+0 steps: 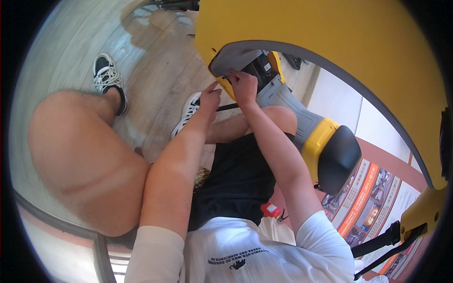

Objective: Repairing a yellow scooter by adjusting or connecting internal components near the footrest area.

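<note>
A yellow scooter with a grey inner side fills the upper right, and its yellow front shell (302,21) curves over my hands. My right hand (244,88) is at the lower corner of the shell's opening, fingers pinched together beside a small dark piece. What the fingertips grip is too small to name. Just left of it and lower, my left hand (211,98) is curled near the yellow edge, its index finger pointing up toward it. Anything within that curl is hidden. A black rod (228,107) runs beside the left hand; I cannot tell whether the two touch.
Behind the opening is a black box (261,68) by the grey footboard (295,109). The black seat (339,160) sits to the right, and a handlebar grip (377,239) at lower right. A red fire extinguisher (270,210) stands beyond my right arm. My knees flank the work.
</note>
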`<state>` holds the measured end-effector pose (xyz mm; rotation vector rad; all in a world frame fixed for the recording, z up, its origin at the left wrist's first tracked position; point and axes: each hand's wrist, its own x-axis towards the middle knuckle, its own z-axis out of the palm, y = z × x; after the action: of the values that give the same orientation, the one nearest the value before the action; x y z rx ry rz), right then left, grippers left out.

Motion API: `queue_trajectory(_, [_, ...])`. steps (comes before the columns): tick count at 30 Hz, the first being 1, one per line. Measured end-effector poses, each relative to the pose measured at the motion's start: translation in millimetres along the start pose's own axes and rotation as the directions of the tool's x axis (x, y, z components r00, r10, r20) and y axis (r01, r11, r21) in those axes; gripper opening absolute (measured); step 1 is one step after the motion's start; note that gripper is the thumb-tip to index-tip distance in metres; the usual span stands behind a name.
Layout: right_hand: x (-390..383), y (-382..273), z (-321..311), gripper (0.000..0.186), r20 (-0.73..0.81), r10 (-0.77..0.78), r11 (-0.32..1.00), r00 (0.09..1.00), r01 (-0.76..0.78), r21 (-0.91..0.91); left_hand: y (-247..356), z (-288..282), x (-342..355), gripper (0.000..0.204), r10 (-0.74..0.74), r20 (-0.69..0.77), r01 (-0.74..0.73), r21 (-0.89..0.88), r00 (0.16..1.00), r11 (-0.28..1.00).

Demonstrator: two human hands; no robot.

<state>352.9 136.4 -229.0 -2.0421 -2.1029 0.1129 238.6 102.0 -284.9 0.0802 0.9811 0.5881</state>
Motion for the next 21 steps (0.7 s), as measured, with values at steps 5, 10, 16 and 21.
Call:
queue_trajectory(5, [7.3,3.2,4.8,0.018,0.021,0.371,0.894,0.928,-0.364,0.261,-1.5,-0.4,0.9,0.049,0.015,-0.013,-0.015,0.019,1.000,1.000])
queue_trajectory(10, [6.7,11.4,4.7,0.020,0.079,0.592,0.775,0.802,-0.593,0.217,2.1,1.6,-3.3,0.048,0.007,-0.021,-0.006,0.043,1.000,0.999])
queue_trajectory(16, [4.0,-1.5,3.5,0.021,-0.054,0.266,0.964,0.963,-0.263,0.048,2.9,1.7,-5.7,0.048,0.012,-0.016,-0.012,0.016,1.000,1.000])
queue_trajectory(21, [6.4,-7.2,-1.1,0.017,-0.030,0.218,0.972,0.976,-0.214,0.098,2.1,1.4,-5.4,0.047,0.023,-0.012,-0.023,0.004,1.000,1.000])
